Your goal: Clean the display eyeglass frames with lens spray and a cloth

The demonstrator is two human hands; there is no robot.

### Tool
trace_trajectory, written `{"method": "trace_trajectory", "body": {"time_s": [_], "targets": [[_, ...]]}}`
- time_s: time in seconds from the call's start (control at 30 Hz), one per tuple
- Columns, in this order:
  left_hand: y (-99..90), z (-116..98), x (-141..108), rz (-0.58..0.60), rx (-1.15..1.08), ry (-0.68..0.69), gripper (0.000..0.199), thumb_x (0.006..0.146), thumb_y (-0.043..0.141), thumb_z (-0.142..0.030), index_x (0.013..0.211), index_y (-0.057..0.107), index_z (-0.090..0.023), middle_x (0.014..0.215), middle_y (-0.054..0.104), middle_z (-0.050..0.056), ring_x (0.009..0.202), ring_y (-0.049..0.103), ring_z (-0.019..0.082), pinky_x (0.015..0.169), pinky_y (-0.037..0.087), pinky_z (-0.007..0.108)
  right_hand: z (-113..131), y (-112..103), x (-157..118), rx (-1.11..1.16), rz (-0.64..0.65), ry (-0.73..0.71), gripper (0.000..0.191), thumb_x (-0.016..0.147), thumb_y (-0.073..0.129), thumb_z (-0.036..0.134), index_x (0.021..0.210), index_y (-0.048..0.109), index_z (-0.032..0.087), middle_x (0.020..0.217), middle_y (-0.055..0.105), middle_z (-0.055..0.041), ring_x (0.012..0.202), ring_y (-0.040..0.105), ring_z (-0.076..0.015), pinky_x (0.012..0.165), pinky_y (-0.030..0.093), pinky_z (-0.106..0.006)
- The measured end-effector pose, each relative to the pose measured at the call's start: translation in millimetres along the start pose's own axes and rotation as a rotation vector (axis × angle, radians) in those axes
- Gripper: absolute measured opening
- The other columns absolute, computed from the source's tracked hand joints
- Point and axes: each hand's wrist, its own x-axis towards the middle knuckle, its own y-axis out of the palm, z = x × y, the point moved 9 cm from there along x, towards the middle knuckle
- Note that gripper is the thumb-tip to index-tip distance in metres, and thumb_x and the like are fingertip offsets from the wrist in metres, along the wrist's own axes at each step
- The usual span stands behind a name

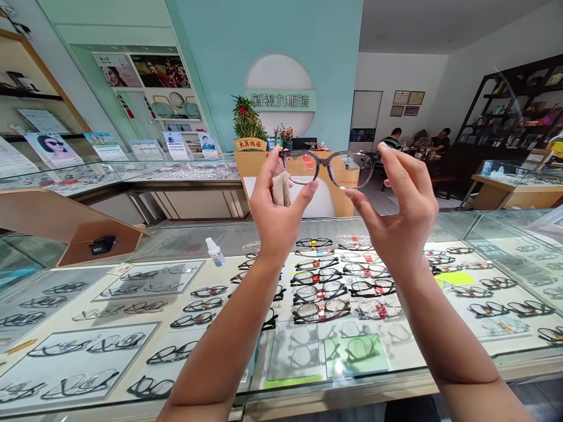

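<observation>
A pair of glasses with a dark, partly clear frame [324, 162] is held up level above the glass counter. My left hand [281, 205] grips its left end with the fingers at the hinge, the thumb near the lower rim of the left lens. A folded beige cloth [281, 189] is tucked in that same hand. At the other end, my right hand [402, 202] pinches the right hinge, its thumb just under the right lens. A small white spray bottle [215, 252] stands on the counter, left of my left forearm.
The glass display counter [176, 237] spans the foreground, with several rows of glasses [319, 293] inside. A wooden stand [88, 223] is at the left. Behind are a reception desk [246, 170] with plants and seated people [396, 138] at the back right.
</observation>
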Motion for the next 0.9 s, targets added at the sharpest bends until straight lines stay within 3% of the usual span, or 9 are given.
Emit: {"method": "trace_trajectory", "body": {"time_s": [0.27, 0.47, 0.63, 0.9], "targets": [[-14.7, -27, -6, -0.144, 0.143, 0.146, 0.083, 0.084, 0.089, -0.057, 0.155, 0.054, -0.03, 0.155, 0.056, 0.014, 0.149, 0.051, 0.036, 0.116, 0.053, 0.052, -25, 17, 3, 0.356, 0.129, 0.19, 0.052, 0.106, 0.062, 0.047, 0.157, 0.061, 0.035, 0.154, 0.067, -0.009, 0.142, 0.066, -0.032, 0.102, 0.066, -0.051], [-12.6, -24, -7, -0.118, 0.168, 0.138, 0.088, 0.081, 0.087, -0.065, 0.155, 0.053, -0.031, 0.158, 0.055, 0.014, 0.146, 0.051, 0.037, 0.111, 0.054, 0.052, -38, 16, 4, 0.465, 0.048, 0.301, 0.041, 0.106, 0.062, 0.048, 0.142, 0.074, 0.035, 0.143, 0.075, -0.0069, 0.133, 0.073, -0.0313, 0.103, 0.066, -0.055], [-14.6, -37, -10, -0.152, 0.165, 0.277, 0.083, 0.083, 0.085, -0.066, 0.153, 0.056, -0.033, 0.153, 0.061, 0.014, 0.136, 0.057, 0.034, 0.104, 0.057, 0.05, -50, 19, 5, 0.478, 0.066, 0.317, 0.042, 0.108, 0.056, 0.054, 0.141, 0.074, 0.035, 0.141, 0.077, -0.0066, 0.129, 0.075, -0.028, 0.1, 0.067, -0.05], [-12.4, -36, -7, -0.112, 0.175, 0.204, 0.08, 0.081, 0.089, -0.066, 0.147, 0.06, -0.032, 0.135, 0.062, 0.01, 0.133, 0.061, 0.033, 0.113, 0.054, 0.05, -74, 24, 5, 0.613, 0.063, 0.442, 0.035, 0.1, 0.07, 0.059, 0.118, 0.079, 0.031, 0.114, 0.082, -0.0052, 0.106, 0.079, -0.0223, 0.092, 0.066, -0.041]]}}
